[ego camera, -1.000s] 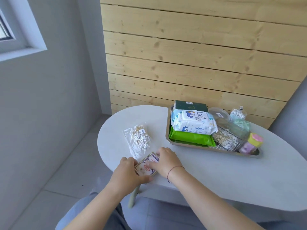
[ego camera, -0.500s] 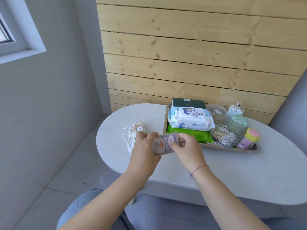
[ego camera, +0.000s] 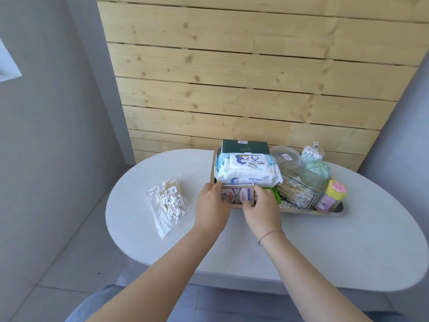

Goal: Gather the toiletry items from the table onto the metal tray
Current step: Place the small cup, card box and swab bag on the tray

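A small purple printed box is held between my left hand and my right hand, just over the front left edge of the metal tray, against the green pack. The tray carries a baby wipes pack, a dark green box, a clear container of cotton swabs, a pink and yellow jar and other small items. A clear bag of cotton swabs lies on the white table to the left of my hands.
A wooden slat wall stands right behind the tray. The table's rounded left end drops to a tiled floor. A round clear lid and a small swab jar sit at the tray's back right.
Both hands lifted the small box from the table's front edge and carried it away from me to the tray's front left. The view also moved closer to the table.
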{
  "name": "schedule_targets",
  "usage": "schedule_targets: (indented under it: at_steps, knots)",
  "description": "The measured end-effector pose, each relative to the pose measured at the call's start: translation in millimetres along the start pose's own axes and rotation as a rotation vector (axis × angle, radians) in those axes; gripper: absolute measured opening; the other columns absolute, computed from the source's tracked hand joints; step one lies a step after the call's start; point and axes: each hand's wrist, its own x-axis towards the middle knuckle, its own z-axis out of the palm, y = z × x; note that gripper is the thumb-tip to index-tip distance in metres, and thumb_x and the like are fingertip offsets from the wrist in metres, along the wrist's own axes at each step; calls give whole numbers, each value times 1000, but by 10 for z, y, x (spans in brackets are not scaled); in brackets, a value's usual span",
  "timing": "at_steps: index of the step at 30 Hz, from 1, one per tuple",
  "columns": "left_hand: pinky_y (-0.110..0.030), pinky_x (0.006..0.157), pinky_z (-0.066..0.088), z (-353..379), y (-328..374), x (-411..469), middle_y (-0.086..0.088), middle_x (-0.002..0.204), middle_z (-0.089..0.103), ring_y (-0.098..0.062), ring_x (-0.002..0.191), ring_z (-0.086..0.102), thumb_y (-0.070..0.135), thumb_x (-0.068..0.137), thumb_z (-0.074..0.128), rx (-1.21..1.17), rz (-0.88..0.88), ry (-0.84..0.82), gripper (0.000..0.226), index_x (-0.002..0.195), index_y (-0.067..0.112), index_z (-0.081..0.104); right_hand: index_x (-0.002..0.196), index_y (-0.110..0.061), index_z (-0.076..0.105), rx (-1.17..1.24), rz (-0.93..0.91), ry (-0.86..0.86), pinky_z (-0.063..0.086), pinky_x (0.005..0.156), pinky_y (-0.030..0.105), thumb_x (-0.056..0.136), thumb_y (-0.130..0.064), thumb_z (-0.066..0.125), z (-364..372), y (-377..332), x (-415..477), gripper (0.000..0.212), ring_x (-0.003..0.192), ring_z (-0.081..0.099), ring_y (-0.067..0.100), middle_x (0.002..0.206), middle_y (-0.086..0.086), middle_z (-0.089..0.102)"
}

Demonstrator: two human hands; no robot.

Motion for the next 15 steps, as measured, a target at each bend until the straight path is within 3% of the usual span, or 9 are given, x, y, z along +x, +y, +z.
schedule_targets:
  at_steps: [4,7,9,11,12,14,15]
  knots:
    - [-35,89,37,5,-12,14,-6,123,55,-31,112,45,3,77,47,229,50,-22,54,128,16,53,112,-13,50,-330,56,-19,32,96,37,85,-24,50,20,-41,-13,29,112,52,26,114,6,54]
    - [-34,93,37,-83,-99,58,-6,126,54,-31,114,45,4,78,52,112,42,-8,53,129,19,55,127,-12,40,-320,80,30,29,100,39,82,-24,54,44,-48,-94,49,117,49,28,123,7,47]
    - [-37,96,40,-242,-251,120,-7,122,56,-30,112,49,0,77,55,-47,0,105,49,122,16,61,133,-9,39,-236,37,207,36,97,43,77,-21,60,66,-117,-186,62,118,47,34,126,11,46]
    - [-39,99,41,-439,-449,206,-9,120,55,-28,111,51,-1,77,53,-154,-117,228,45,118,15,62,122,-7,50,-75,-160,363,45,87,43,70,-13,61,134,-245,-312,53,108,52,36,114,14,52]
    - [-40,100,42,-551,-569,260,-9,122,53,-28,112,52,1,79,52,-191,-220,265,43,118,15,62,115,-7,54,5,-259,363,48,83,41,70,-13,58,210,-324,-380,46,101,54,34,107,12,54]
    - [-42,95,47,-767,-797,363,-12,126,49,-32,110,53,7,79,50,-269,-481,261,42,119,13,58,112,-7,53,84,-345,167,47,85,36,74,-25,45,400,-490,-473,43,99,55,30,104,9,53]
    - [-40,85,50,-849,-910,395,-13,123,48,-35,102,54,9,75,50,-305,-600,216,39,113,10,58,116,-7,52,79,-353,28,44,90,34,76,-32,41,512,-562,-483,48,105,54,30,110,10,53]
